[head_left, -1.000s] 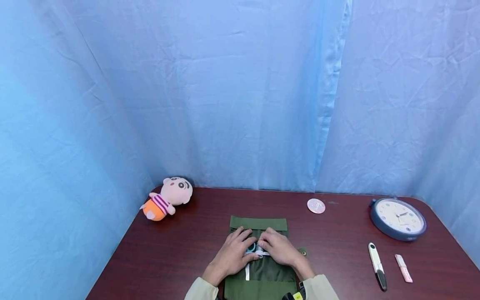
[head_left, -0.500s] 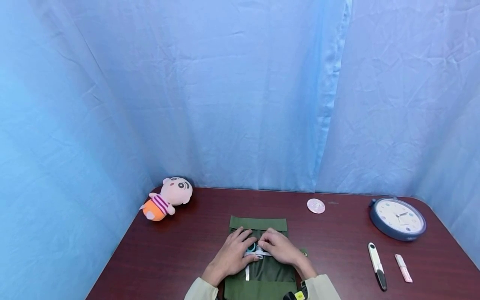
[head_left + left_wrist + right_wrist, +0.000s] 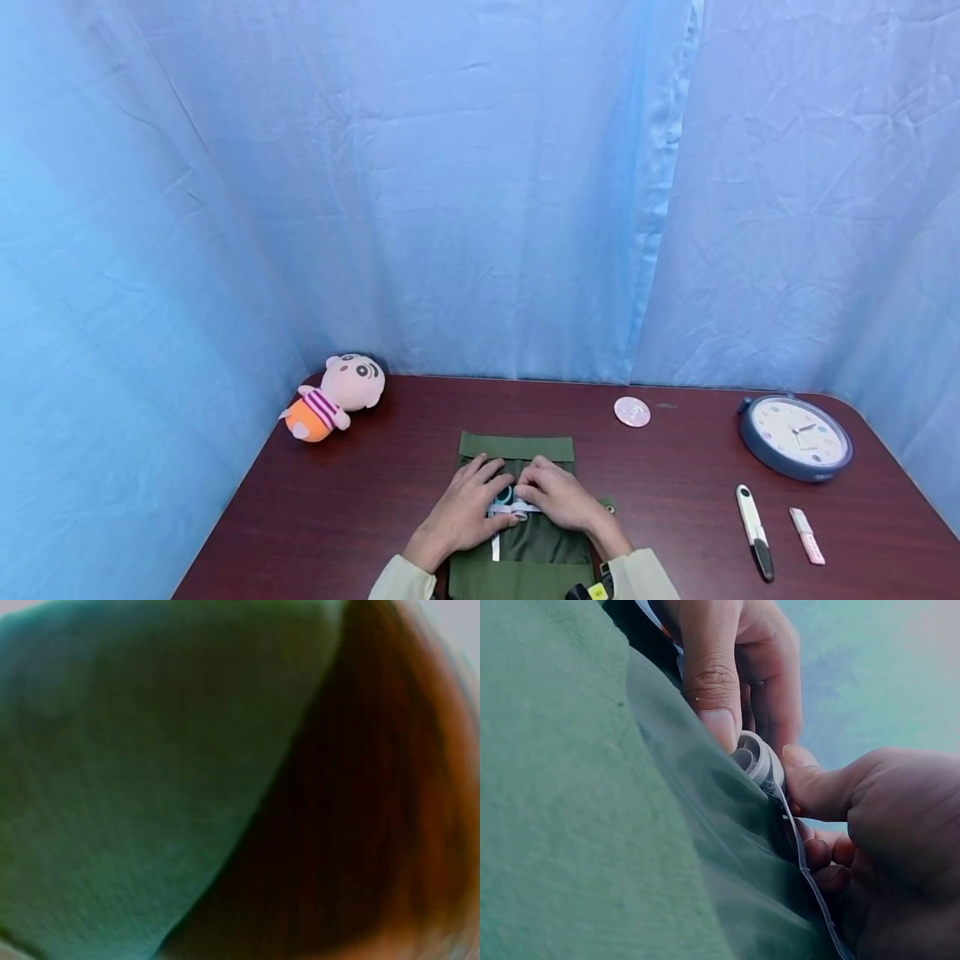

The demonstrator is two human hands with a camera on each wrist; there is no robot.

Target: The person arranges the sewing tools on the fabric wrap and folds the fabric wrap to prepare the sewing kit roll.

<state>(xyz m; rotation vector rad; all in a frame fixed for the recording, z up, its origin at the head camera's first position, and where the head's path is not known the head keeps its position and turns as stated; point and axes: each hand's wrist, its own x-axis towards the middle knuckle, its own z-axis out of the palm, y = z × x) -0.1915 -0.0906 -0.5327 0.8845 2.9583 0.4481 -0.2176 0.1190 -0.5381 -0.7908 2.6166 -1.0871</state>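
Some fingers of the right grip [image 3: 558,497] are bent, and the white roll [image 3: 765,765] seems to be pinched there. Its near end is touched by the thumb of the left grip [image 3: 467,504], whose fingers are straight. The roll is tucked under the white band [image 3: 802,859], on the green pouch [image 3: 517,447]. If it is pushed too far, it could be popped out and sent across the surface [image 3: 337,500]. The blue ring [image 3: 510,497] could be shaken loose by a hard tug.

Green pouch [image 3: 545,577], pale roll [image 3: 762,763], blue curtain [image 3: 465,208], doll [image 3: 324,405] (purple-striped top)
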